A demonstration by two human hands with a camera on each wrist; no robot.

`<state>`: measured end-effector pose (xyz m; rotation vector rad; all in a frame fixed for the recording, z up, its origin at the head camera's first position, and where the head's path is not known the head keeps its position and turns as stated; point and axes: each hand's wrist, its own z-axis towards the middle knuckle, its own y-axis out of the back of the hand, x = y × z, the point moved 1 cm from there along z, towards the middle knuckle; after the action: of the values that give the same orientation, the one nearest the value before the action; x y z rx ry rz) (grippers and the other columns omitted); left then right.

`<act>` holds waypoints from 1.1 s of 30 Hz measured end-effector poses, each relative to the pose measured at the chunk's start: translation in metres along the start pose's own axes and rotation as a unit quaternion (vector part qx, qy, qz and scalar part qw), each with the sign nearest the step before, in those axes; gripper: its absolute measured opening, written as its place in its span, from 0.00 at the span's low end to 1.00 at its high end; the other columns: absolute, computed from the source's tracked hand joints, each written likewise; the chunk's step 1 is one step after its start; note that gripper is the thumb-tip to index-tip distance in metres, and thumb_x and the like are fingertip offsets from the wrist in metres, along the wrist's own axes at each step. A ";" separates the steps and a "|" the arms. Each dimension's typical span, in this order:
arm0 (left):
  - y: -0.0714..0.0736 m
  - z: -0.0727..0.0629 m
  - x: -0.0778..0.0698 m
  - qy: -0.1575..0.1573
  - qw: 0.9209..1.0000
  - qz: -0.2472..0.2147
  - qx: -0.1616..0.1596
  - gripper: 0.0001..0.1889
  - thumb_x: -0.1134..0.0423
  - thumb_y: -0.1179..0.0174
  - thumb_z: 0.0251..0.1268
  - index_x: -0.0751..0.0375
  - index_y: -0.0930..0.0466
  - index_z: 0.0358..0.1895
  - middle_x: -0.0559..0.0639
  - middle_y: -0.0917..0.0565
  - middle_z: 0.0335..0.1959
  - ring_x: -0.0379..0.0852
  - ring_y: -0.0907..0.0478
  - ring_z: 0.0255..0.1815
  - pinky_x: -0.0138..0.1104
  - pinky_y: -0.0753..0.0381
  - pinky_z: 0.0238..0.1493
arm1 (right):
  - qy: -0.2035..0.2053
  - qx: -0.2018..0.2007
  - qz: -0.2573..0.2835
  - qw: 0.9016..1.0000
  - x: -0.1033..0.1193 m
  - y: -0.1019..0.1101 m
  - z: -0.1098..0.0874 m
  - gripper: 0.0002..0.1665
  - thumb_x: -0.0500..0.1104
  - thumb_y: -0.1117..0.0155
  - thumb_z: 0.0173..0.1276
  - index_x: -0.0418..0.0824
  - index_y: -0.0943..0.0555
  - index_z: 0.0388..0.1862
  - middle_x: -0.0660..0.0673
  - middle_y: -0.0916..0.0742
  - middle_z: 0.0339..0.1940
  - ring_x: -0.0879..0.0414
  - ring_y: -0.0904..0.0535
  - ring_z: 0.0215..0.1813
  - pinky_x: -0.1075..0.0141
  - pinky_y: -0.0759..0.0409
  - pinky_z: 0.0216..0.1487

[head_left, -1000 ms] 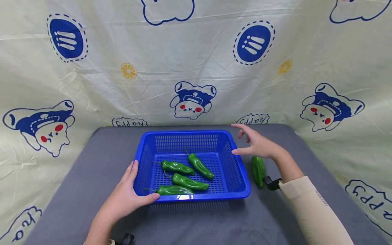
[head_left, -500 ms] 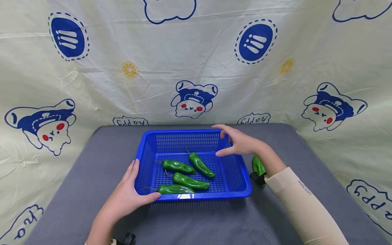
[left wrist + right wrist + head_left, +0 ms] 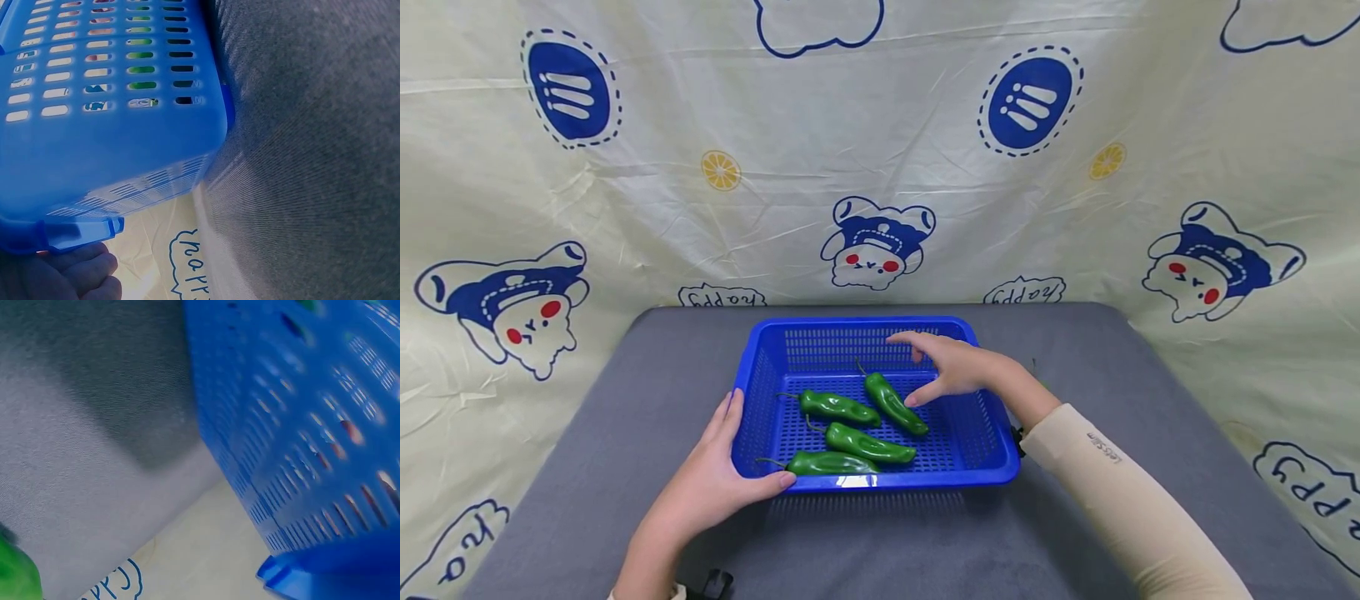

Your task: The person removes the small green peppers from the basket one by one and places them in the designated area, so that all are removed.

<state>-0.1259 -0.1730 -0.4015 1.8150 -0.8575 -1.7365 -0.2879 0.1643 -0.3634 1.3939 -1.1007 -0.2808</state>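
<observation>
Blue perforated basket (image 3: 977,417) sits mid-table on the grey table (image 3: 625,417), closer to the far edge. Four green peppers inside: one (image 3: 892,402) angled toward the basket's right side, one (image 3: 837,407) left of it, one (image 3: 868,446) below those, one (image 3: 823,463) along the near wall.

Left hand (image 3: 715,483) grips the basket's near-left corner, thumb curled over the near rim, fingers up the left wall outside; fingertips (image 3: 81,269) visible under the rim in left wrist view.

Right hand (image 3: 955,371) over the basket interior from the right side, fingers spread and relaxed, holding nothing; thumb tip just beside the angled pepper, contact unclear.

Right wrist view: basket wall (image 3: 312,444) close-up, green pepper (image 3: 15,575) on the table outside the basket's right side.

Printed cartoon cloth (image 3: 880,150) hangs behind the table's far edge.
</observation>
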 end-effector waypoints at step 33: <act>0.002 -0.001 -0.004 0.006 1.000 0.008 0.011 0.70 0.31 0.30 0.46 0.50 0.73 0.81 0.59 0.64 0.83 0.71 0.54 0.79 0.67 0.39 0.68 | -0.009 0.121 -0.035 0.992 0.002 -0.042 0.019 0.55 0.56 0.24 0.59 0.65 0.47 0.79 0.48 0.20 0.39 0.56 0.25 0.41 0.61 0.26 0.46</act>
<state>-0.1249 -0.1715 -0.3965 1.8260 -0.8880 -1.7101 -0.2825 0.1407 -0.4030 1.6507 -1.1301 -0.2150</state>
